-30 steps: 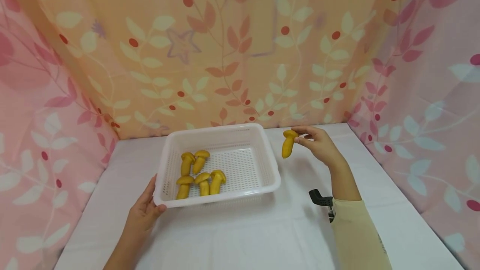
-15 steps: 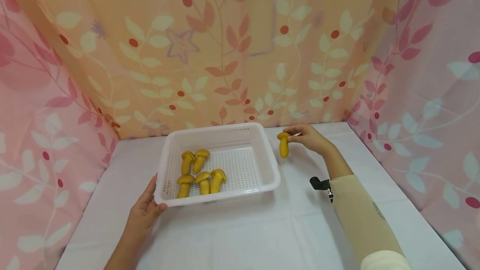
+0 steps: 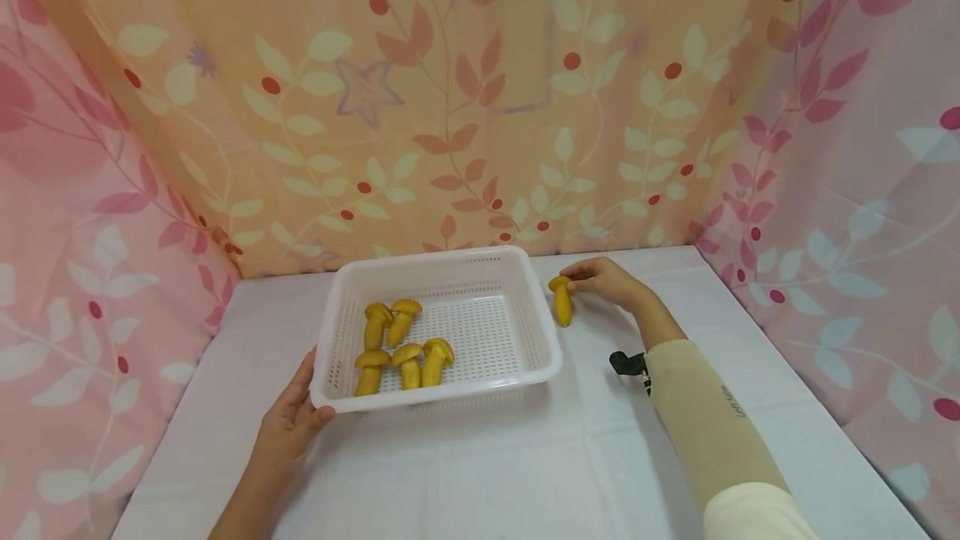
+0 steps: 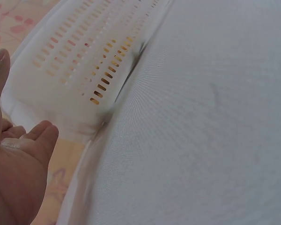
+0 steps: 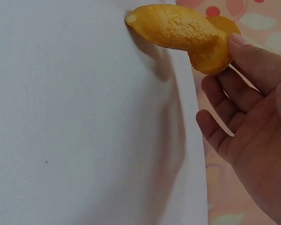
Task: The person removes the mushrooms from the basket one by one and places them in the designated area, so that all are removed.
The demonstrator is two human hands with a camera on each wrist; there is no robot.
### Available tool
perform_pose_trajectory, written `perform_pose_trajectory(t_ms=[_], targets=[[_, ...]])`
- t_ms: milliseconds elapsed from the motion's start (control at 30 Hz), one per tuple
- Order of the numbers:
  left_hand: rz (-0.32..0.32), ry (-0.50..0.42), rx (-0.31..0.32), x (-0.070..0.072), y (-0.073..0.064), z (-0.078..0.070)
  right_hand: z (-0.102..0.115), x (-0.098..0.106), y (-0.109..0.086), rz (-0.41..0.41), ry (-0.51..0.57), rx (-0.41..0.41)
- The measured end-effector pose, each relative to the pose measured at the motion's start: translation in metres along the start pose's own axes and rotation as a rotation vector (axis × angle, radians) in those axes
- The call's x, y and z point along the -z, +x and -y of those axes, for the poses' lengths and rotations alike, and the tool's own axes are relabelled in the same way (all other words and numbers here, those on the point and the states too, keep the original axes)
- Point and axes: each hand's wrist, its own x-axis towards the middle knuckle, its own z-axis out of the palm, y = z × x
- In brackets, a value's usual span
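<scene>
The right hand (image 3: 611,282) pinches a yellow mushroom (image 3: 562,307) by its cap, thumb against fingers. The stem points down and towards the person, just outside the right wall of the basket (image 3: 450,394). In the right wrist view the stem's tip is close over the white cloth (image 5: 75,108); whether it touches cannot be told. The left hand (image 3: 288,419) holds the basket's near left corner, thumb at the near rim and fingers along the left side.

The basket is white plastic, with slotted walls and a grid floor. Five more yellow mushrooms lie in its left half: two side by side farther back (image 3: 390,309), their caps touching or nearly so, and three in a row (image 3: 408,365) along the near wall.

A black device (image 3: 628,363) sits at the right wrist, beside a beige sleeve (image 3: 705,423) with dark lettering. The cloth covers the bench (image 3: 510,473). Behind hangs an orange leaf-patterned curtain (image 3: 450,107), with pink ones (image 3: 847,190) at both sides.
</scene>
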Motion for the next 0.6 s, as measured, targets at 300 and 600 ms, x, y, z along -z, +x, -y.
perform_pose_trajectory(t_ms=[300,600], targets=[[0.018,-0.031,-0.030,0.001,0.000,0.000,-0.016,-0.004,0.007,0.000,-0.010,-0.056],[0.016,0.002,-0.029,0.001,0.000,0.000,-0.022,-0.006,0.010,0.009,-0.037,-0.064]])
